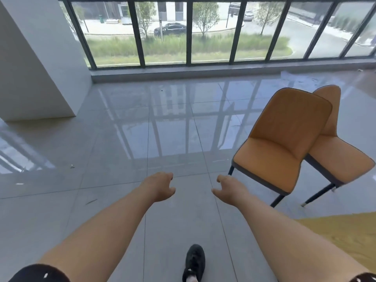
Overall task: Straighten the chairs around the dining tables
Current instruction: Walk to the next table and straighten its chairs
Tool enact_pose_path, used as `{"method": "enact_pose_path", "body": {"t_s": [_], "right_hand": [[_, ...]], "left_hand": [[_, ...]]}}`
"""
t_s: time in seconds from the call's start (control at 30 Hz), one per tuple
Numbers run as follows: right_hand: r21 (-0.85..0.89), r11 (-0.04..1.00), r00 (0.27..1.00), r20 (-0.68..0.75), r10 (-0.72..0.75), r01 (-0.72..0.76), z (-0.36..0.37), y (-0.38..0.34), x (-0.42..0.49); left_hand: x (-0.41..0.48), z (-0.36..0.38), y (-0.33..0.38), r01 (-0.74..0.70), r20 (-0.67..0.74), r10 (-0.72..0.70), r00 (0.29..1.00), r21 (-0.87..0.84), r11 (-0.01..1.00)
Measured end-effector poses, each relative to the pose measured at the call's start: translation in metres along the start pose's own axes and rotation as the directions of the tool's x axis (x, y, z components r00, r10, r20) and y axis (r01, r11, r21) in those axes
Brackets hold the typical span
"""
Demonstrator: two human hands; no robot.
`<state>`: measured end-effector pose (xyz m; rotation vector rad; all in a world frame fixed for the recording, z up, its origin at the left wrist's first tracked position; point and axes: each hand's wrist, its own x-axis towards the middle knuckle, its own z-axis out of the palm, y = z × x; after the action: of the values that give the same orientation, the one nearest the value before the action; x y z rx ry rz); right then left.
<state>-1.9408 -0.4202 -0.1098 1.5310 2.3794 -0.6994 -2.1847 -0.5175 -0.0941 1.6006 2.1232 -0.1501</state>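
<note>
The grey tiled floor (126, 143) takes up most of what I see, shiny and running out to a long wall of windows (203, 31), with a white column (34, 64) off to my left. At my lower right a corner of a wooden table (350, 237) just pokes in. Two orange chairs stand on my right: the nearer chair (282, 139) faces me at an angle, and the second chair (337, 155) is pressed against its far side, turned another way, so the pair overlap and neither lines up with the table edge. By the look of it, neither of these two has been straightened; both need separating and squaring to the table. Whether other chairs are done, I cannot tell from here. My arms are stretched forward over the floor. My left hand (160, 186) is loosely curled and holds nothing. My right hand (230, 188) is half open, fingers bent, also empty, close to the nearer chair's front leg but not touching it. My black shoe (194, 261) is stepping forward
</note>
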Motion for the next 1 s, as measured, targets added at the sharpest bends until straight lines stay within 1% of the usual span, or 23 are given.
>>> {"method": "enact_pose_path", "body": {"t_s": [0.17, 0.4, 0.57, 0.77, 0.83, 1.0], "right_hand": [[0.013, 1.000, 1.000, 0.003, 0.005, -0.005, -0.060, 0.010, 0.092], [0.019, 0.997, 0.997, -0.014, 0.070, -0.070, -0.129, 0.035, 0.200], [0.049, 0.992, 0.992, -0.039, 0.118, -0.116, -0.172, 0.044, 0.285], [0.108, 0.969, 0.972, -0.050, 0.228, -0.222, -0.227, 0.045, 0.393], [0.135, 0.950, 0.957, -0.038, 0.288, -0.281, -0.246, 0.045, 0.422], [0.209, 0.896, 0.907, -0.075, 0.413, -0.391, -0.292, 0.062, 0.486]], "left_hand": [[0.102, -0.056, 0.014, -0.024, 0.025, 0.023, 0.999, 0.055, 0.998], [0.236, -0.129, 0.045, -0.127, 0.011, 0.127, 0.992, 0.083, 0.988], [0.333, -0.169, 0.047, -0.184, 0.006, 0.184, 0.983, 0.081, 0.980], [0.472, -0.226, 0.046, -0.263, 0.037, 0.260, 0.965, 0.080, 0.962], [0.517, -0.247, 0.050, -0.295, 0.081, 0.289, 0.954, 0.073, 0.953], [0.624, -0.299, 0.078, -0.371, 0.097, 0.364, 0.926, 0.079, 0.925]]}}
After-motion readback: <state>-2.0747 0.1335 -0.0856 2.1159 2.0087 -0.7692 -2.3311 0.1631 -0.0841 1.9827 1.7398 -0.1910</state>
